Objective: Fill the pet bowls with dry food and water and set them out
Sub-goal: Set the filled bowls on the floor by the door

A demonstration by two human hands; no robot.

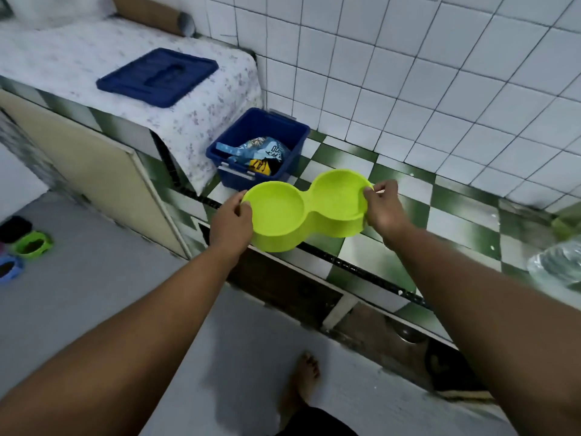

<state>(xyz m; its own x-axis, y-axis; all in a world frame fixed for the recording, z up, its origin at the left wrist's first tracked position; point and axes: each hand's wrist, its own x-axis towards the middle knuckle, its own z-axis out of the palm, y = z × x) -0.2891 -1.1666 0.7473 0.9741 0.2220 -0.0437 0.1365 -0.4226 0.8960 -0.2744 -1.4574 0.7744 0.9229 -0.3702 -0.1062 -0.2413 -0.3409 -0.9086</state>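
Tiled wall [408,73] backs a green-and-white chequered counter [405,221]. A cloth-covered ledge [78,55] adjoins the counter at the left.

On the ledge lies a blue lid [157,77], off its container. The matching blue bin [292,162] stands open on the counter against the ledge. Printed food bags [257,152] are inside it (contents and fill not readable).

The lime double bowl [283,209] is just in front of the bin, level and overhanging the counter's front edge. Whether its base touches the counter cannot be told. Both wells are dry and empty.

The left hand [231,221] grips the bowl's left end, thumb curled over the rim. The right hand [383,206] pinches the right rim between thumb and fingers. Neither hand is free.

A clear, blurred object [556,262] sits at the counter's far right; possibly a water bottle, unconfirmed. A small green bowl [31,245] and a blue bowl [9,269] stand on the floor at the far left, well apart from the work.

Assessment: the task is at an early stage, with the bowl being positioned for filling and nothing yet dispensed. The next move calls for the bowl fully supported on the counter, clear of the edge. One hand can then be freed to draw a bag from the bin.
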